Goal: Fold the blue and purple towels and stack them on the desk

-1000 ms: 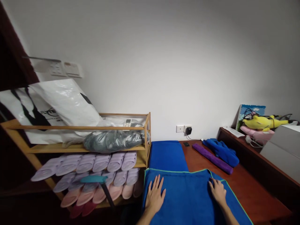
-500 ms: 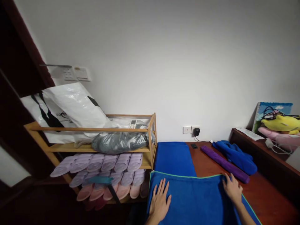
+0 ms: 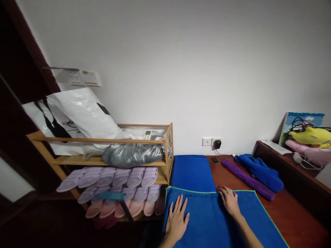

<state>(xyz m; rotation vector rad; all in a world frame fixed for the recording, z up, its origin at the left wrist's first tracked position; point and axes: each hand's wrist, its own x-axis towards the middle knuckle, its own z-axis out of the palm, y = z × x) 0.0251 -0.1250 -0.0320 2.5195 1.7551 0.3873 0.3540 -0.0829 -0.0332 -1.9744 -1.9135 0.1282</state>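
Observation:
A blue towel [image 3: 204, 220] with a green edge lies spread over the near part of the reddish-brown desk [image 3: 289, 213]. My left hand [image 3: 177, 217] rests flat on its left side, fingers spread. Near the middle of the towel's far edge, my right hand [image 3: 229, 201] touches the cloth with its fingers apart and a little bent. Just beyond that edge sits a folded stack of blue towels [image 3: 192, 172]. To the right of it lie a rolled purple cloth [image 3: 248, 179] and a crumpled blue cloth [image 3: 260, 172].
At left stands a wooden rack [image 3: 165, 162] with several pairs of slippers [image 3: 107, 177], a white bag [image 3: 85, 117] and a plastic-wrapped grey bundle [image 3: 134, 155]. A raised ledge [image 3: 297, 162] with a yellow plush toy [image 3: 311, 136] borders the desk at right. A black plug [image 3: 217, 144] sits in the wall.
My right hand has slid left along the towel's far edge, from near its right corner to about the middle. My left hand stays flat in nearly the same place.

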